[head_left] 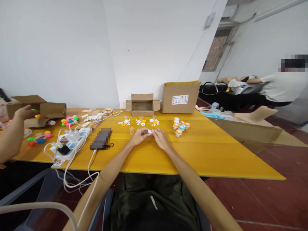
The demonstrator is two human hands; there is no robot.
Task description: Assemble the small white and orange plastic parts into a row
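My left hand (139, 136) and my right hand (160, 138) meet over the middle of the yellow table (192, 154), fingertips pinching one small white piece (150, 132) between them. Just beyond them lie little heaps of white and orange small parts (141, 122). A tiny clear cup (131, 130) stands just left of my left hand. To the right of the heaps stands a cluster of small capped pots (180, 125) with orange and teal lids.
A small open carton (142, 105) and a bigger closed box (180, 97) stand against the wall. A power strip (72, 144) with white cables and a dark device (101, 139) lie left. Another person's hand (24, 113) reaches among coloured balls (68, 121) far left. A person sits far right.
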